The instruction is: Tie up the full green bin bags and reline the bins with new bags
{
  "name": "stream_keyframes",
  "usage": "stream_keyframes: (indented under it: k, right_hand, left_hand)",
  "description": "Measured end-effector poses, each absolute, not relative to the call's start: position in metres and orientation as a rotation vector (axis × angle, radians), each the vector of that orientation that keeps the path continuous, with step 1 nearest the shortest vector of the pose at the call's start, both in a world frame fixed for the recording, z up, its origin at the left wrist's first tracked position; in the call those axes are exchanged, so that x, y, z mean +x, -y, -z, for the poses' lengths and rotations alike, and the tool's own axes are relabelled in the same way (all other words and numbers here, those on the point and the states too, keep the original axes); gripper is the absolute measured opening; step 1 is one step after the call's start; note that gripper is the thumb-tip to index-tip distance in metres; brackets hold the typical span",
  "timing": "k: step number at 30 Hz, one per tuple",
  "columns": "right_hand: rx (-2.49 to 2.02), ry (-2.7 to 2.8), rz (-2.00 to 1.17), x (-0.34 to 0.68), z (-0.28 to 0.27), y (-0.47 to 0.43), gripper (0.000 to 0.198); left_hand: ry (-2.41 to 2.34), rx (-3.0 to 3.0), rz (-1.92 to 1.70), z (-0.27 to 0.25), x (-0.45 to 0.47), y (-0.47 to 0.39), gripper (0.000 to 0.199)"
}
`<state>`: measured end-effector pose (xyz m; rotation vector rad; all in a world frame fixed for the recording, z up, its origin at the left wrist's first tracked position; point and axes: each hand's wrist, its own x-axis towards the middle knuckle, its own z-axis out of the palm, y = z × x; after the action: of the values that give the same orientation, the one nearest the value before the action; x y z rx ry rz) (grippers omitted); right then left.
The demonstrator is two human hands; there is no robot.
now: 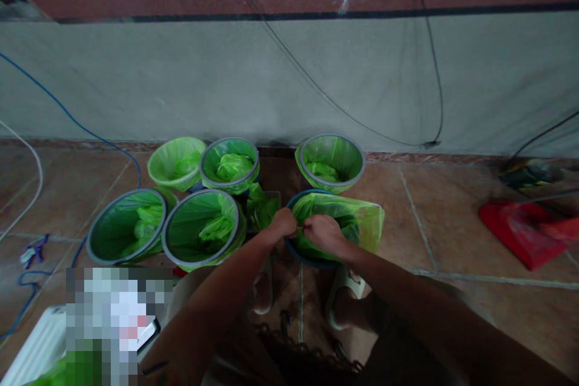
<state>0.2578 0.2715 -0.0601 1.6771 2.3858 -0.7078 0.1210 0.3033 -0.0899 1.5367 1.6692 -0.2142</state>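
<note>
A blue bin [312,263] stands right in front of me between my feet. A green plastic bag [368,217] hangs partly inside it and drapes over its right side. My left hand [284,223] is closed at the bin's left rim, pinching the edge of the bag. Close beside it, my right hand [323,232] is also closed on the bag's edge over the opening. To the left of my hands, a small clear container [274,199] holds more crumpled green bag material [261,205].
Several bins lined with green bags, among them a large one [165,217], stand left and behind. Another lined bin [360,163] is by the wall. A red dustpan [515,235] lies right. A blue cable [90,132] and purple-handled scissors [35,251] lie left.
</note>
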Motion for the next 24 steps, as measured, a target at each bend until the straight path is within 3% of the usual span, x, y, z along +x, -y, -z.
stream_keyframes:
  k: [5,10,14,20,24]
  right_hand:
    - [1.691,-2.425,0.793,0.258,0.052,-0.273,0.027]
    - [1.883,-2.405,0.944,0.261,0.056,-0.283,0.025]
    - [2.022,-2.501,1.169,0.272,0.059,-0.293,0.022]
    - [2.271,-2.405,1.808,0.282,0.057,-0.300,0.025]
    - [2.523,-2.285,2.128,0.288,0.047,-0.310,0.030]
  left_hand:
    - [-1.763,1.628,0.345,0.080,0.121,-0.307,0.032]
    - [-1.885,1.762,0.024,0.054,0.125,-0.306,0.052]
    - [-1.617,1.776,-0.238,0.038,0.128,-0.306,0.034]
    - [-1.289,1.120,-0.384,0.040,0.134,-0.298,0.030]
    - [-1.156,1.003,-0.381,0.045,0.139,-0.293,0.018]
